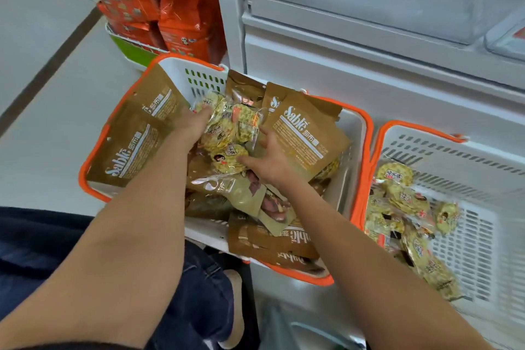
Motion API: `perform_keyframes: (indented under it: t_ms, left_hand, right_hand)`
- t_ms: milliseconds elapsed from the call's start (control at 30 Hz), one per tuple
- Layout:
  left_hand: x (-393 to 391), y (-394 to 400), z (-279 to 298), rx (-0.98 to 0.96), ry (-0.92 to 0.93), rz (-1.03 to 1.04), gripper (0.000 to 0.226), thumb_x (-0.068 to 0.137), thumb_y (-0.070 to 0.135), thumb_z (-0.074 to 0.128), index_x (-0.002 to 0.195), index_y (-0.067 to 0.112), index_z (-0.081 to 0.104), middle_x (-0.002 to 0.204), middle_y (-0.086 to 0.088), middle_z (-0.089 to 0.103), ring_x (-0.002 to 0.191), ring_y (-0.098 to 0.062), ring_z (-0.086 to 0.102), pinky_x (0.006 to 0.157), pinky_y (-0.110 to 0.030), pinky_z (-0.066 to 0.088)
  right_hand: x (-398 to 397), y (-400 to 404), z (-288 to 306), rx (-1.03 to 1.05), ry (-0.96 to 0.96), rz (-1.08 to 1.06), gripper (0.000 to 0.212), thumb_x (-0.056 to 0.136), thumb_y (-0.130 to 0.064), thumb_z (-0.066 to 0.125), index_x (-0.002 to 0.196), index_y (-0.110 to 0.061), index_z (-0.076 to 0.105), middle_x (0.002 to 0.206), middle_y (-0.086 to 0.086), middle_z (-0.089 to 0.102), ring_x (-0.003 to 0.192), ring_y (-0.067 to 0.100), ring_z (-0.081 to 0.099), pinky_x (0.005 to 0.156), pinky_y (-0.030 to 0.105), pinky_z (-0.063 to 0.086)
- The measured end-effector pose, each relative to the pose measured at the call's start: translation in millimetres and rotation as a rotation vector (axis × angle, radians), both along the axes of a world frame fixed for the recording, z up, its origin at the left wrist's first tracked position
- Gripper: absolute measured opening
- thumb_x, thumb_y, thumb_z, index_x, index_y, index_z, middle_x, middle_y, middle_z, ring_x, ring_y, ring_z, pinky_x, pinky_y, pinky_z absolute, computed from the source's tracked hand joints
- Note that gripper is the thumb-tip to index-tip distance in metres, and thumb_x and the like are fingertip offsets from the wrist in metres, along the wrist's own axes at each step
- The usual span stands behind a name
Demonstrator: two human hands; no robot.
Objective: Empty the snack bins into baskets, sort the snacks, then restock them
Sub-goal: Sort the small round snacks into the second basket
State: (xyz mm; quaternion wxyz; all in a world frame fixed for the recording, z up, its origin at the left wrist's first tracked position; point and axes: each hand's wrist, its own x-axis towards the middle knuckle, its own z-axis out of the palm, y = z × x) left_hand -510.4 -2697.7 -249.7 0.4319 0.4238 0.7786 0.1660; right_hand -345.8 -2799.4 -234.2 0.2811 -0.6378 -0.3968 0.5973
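A white basket with an orange rim (181,61) on the floor holds brown Sable pouches (306,133) and a heap of small yellow round snack packs (235,122). My left hand (196,122) grips a bunch of the yellow packs at the heap's left. From the right, my right hand (267,159) reaches into the heap, its fingers curled around a yellow pack (227,158). A second white basket (426,133) to the right holds several of the same yellow packs (406,207).
White shelf bins and drawers (369,37) rise behind the baskets. Orange snack boxes (159,8) are stacked at the back left. The pale floor (42,94) lies to the left. My knees in dark trousers (199,293) are below the first basket.
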Motion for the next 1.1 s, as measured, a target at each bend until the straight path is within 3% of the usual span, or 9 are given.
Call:
perform_keyframes:
  t_ms: [133,367,467,567,700,833,933,1000,1100]
  left_hand:
    - [1,10,-6,-0.066,-0.216,-0.067,0.071,0.087,0.063,0.048,0.146,0.033,0.023,0.153,0.001,0.028,0.138,-0.026,0.030,0.109,-0.045,0.026]
    - [-15,2,-14,-0.120,-0.428,-0.050,0.059,0.078,0.064,0.059,0.129,0.039,0.047,0.143,0.009,0.041,0.133,-0.018,0.036,0.110,-0.051,0.029]
    - [-13,-2,-12,-0.084,-0.539,-0.032,0.028,0.086,0.049,0.060,0.110,0.036,0.062,0.116,0.013,0.064,0.112,-0.011,0.057,0.095,-0.034,0.045]
    - [-3,-10,-4,-0.011,-0.487,-0.023,0.015,0.087,0.037,0.063,0.094,0.023,0.063,0.096,0.008,0.067,0.093,-0.014,0.061,0.074,-0.028,0.047]
    - [5,-20,16,0.043,-0.489,-0.027,0.008,0.083,0.031,0.069,0.079,0.024,0.066,0.093,0.002,0.069,0.096,-0.024,0.065,0.082,-0.037,0.054]
    - [25,-43,41,0.208,-0.433,-0.092,0.019,0.085,0.031,0.066,0.104,0.030,0.069,0.108,0.014,0.064,0.103,-0.013,0.059,0.094,-0.036,0.047]
    - [45,-67,53,0.287,-0.350,-0.198,0.050,0.078,0.042,0.070,0.125,0.041,0.052,0.137,0.011,0.044,0.116,-0.009,0.047,0.096,-0.036,0.044]
    - [60,-83,62,0.211,-0.365,-0.279,0.067,0.073,0.056,0.068,0.133,0.043,0.041,0.149,0.008,0.031,0.129,-0.015,0.037,0.105,-0.045,0.036]
    - [101,-113,71,0.004,-0.457,-0.454,0.073,0.080,0.062,0.055,0.143,0.036,0.030,0.149,0.010,0.030,0.135,-0.017,0.032,0.110,-0.042,0.026]
  right_hand:
    - [-18,18,-23,-0.028,0.065,-0.052,0.100,0.078,-0.027,0.078,0.149,-0.032,0.008,0.153,0.004,0.027,0.137,0.026,0.034,0.107,0.042,0.038]
    - [-37,39,-34,0.040,0.094,-0.083,0.102,0.072,-0.044,0.079,0.148,-0.043,0.010,0.158,-0.002,0.013,0.145,0.023,0.013,0.115,0.048,0.022]
    - [-45,41,-31,0.084,0.156,-0.140,0.089,0.069,-0.052,0.077,0.141,-0.050,0.024,0.151,-0.010,0.030,0.142,0.018,0.024,0.115,0.048,0.027]
    - [-49,41,-25,0.166,0.208,-0.234,0.067,0.079,-0.037,0.074,0.136,-0.042,0.039,0.137,-0.016,0.041,0.132,0.013,0.040,0.110,0.045,0.036]
    - [-42,31,-14,0.185,0.300,-0.316,0.055,0.079,-0.023,0.071,0.127,-0.038,0.049,0.132,0.000,0.054,0.111,0.022,0.061,0.091,0.049,0.053]
    - [-12,2,7,0.183,0.376,-0.392,0.044,0.088,-0.014,0.061,0.123,-0.038,0.050,0.122,0.009,0.062,0.094,0.021,0.067,0.067,0.030,0.057]
    - [21,-31,21,0.170,0.416,-0.435,0.049,0.084,-0.017,0.061,0.125,-0.041,0.051,0.122,0.010,0.063,0.096,0.023,0.067,0.078,0.042,0.057]
    - [46,-56,28,0.201,0.417,-0.435,0.052,0.079,-0.017,0.061,0.125,-0.041,0.052,0.123,0.007,0.063,0.100,0.024,0.066,0.082,0.045,0.056]
    - [92,-95,35,0.252,0.424,-0.447,0.052,0.085,-0.008,0.056,0.128,-0.038,0.053,0.114,0.004,0.066,0.088,0.018,0.066,0.065,0.030,0.054]
